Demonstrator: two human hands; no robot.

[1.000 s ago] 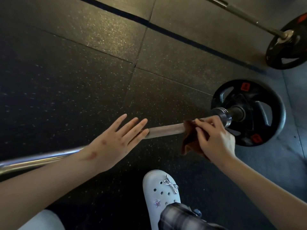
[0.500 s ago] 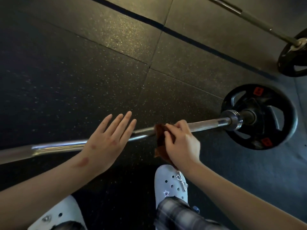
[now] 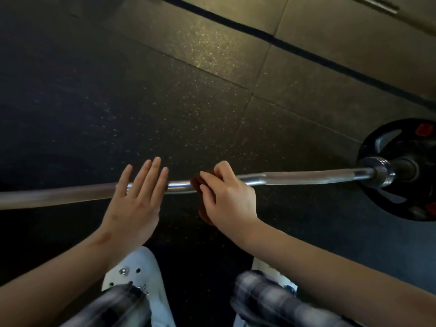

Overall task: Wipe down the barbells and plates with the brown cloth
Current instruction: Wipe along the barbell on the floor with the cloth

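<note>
A chrome barbell [image 3: 306, 178] lies across the dark rubber floor from left to right. A black plate [image 3: 387, 147] with red labels sits on its right end. My right hand [image 3: 228, 197] grips the brown cloth [image 3: 197, 185] wrapped around the bar near its middle; most of the cloth is hidden under my fingers. My left hand [image 3: 136, 199] hovers flat over the bar just left of the cloth, fingers straight and together, holding nothing.
Speckled black rubber floor tiles [image 3: 165, 102] spread all around. Part of a second bar [image 3: 377, 4] shows at the top right edge. My white clogs [image 3: 134, 277] and plaid trouser legs [image 3: 264, 300] are below the bar.
My right hand has slid the cloth leftward along the bar, away from the plate and toward my left hand. The view has shifted left, so the second barbell's plate has left the frame.
</note>
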